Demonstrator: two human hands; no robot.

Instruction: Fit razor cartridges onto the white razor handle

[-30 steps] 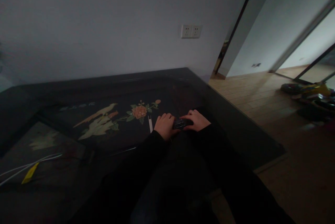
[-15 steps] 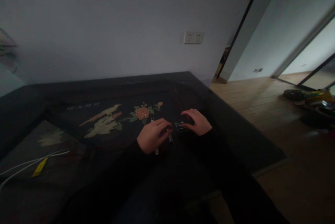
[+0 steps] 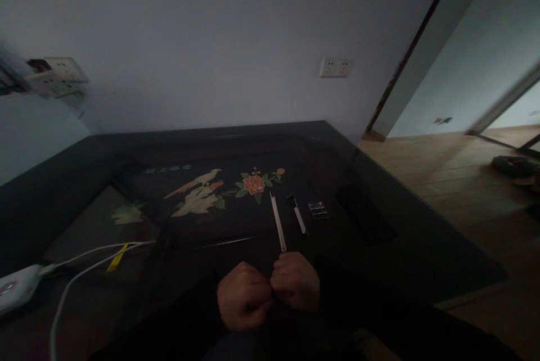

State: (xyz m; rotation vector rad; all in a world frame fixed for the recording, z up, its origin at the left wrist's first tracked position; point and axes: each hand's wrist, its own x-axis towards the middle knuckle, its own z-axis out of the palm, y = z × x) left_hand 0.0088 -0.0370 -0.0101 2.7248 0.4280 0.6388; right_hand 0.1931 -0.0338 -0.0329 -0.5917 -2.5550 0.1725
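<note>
– Black tabletop point(image 3: 430, 254), bird-and-flower picture point(image 3: 253, 185) on it, and a row of small stuff. So what are the hands up to?

– Parked on the near side, by the look of it. The left hand point(image 3: 244, 295) and right hand point(image 3: 296, 281) are both balled up, fingers folded in, knuckles meeting in the middle. Can't tell if anything's tucked inside either one.

– And the bits laid out?

– Left to right: a flat pale strip point(image 3: 277, 221), a tool with a dark head and pale handle point(image 3: 300, 219), a small clear case point(image 3: 318, 210), then a dark flat object point(image 3: 365, 215) that's barely readable against the black. The strip's near end is right by the right knuckles; touching or not, hard to say.

– Why spread them like that?

– Best guess: gaps between them so each can be grabbed without knocking its neighbour. Fists together probably just keeps the person's hands out of the way.

– What about the white cables point(image 3: 70, 288)?

– Way off left with a yellow tag point(image 3: 117, 258), well apart from the row. Probably wouldn't snag anything there.
</note>
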